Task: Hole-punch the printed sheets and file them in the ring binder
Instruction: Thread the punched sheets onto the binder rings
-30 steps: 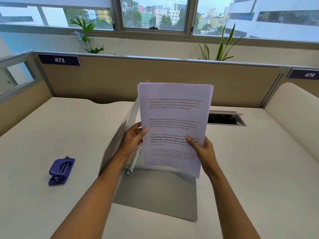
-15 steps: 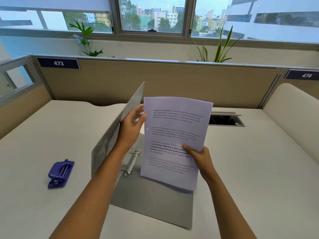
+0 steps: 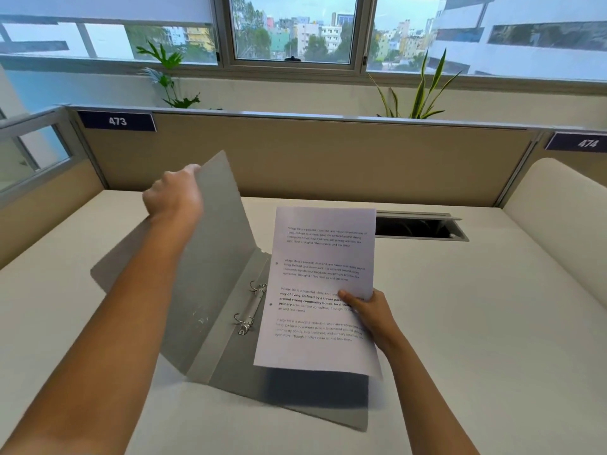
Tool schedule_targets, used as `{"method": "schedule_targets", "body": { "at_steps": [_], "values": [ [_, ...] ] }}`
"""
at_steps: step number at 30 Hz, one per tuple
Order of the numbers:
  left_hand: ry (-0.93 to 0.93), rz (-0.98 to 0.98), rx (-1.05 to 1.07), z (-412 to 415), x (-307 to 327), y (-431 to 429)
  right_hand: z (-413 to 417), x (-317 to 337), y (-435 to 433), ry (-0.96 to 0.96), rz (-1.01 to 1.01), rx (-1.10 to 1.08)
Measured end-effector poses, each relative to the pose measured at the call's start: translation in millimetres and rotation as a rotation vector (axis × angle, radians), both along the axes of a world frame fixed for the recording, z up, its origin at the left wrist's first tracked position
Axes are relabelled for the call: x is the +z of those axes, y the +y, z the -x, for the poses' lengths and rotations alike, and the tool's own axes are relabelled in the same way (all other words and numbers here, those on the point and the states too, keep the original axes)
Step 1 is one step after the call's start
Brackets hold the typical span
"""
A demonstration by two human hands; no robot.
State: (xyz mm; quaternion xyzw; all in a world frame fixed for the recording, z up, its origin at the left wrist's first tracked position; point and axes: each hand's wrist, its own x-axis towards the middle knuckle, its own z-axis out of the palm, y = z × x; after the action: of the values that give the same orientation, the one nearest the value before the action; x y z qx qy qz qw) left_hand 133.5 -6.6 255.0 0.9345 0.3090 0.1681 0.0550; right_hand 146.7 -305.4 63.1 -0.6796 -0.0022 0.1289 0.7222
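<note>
Left grip (image 3: 172, 195): closed over the top edge of the front cover (image 3: 220, 238) of the grey ring binder (image 3: 210, 323); back of the hand toward the camera; cover held up off the surface (image 3: 476, 323), leaning away to the left
Right grip (image 3: 372, 318): pinching the printed sheets (image 3: 325, 257) at their right edge, thumb on the printed face, fingers hidden behind the paper
Printed sheets: rising up and away from the right grip, text facing the camera; two dark holes in the left margin (one above the other); whether the lower edge touches the binder cannot be told
Rings (image 3: 251, 310): between the two grips, just left of the sheets' left margin; both appear parted at the top
Back cover (image 3: 295, 402): flat on the surface below the right grip, shadowed by the sheets
Cable hatch (image 3: 420, 226): beyond the right grip, lid raised
Partition (image 3: 328, 159): beyond both grips; number plate 473 (image 3: 117, 121) above the left grip
</note>
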Motion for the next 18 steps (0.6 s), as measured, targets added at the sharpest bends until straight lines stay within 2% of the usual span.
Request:
{"method": "schedule_targets", "body": {
  "at_steps": [6, 9, 14, 18],
  "values": [
    [0.004, 0.045, 0.135, 20.8, -5.6, 20.8, 3.5, -4.9, 5.8, 0.054, 0.000, 0.044],
    [-0.006, 0.000, 0.156, 26.1, -14.2, 24.2, 2.3, -7.9, 10.5, 0.073, 0.014, 0.064],
    [-0.012, -0.246, 0.061, 21.4, -27.2, 22.8, -0.1, -13.3, 13.6, 0.064, 0.042, 0.097],
    [0.151, -0.447, -0.114, 14.7, -47.2, 14.8, 0.0, -22.8, 7.8, 0.077, 0.043, 0.095]
  ]
}}
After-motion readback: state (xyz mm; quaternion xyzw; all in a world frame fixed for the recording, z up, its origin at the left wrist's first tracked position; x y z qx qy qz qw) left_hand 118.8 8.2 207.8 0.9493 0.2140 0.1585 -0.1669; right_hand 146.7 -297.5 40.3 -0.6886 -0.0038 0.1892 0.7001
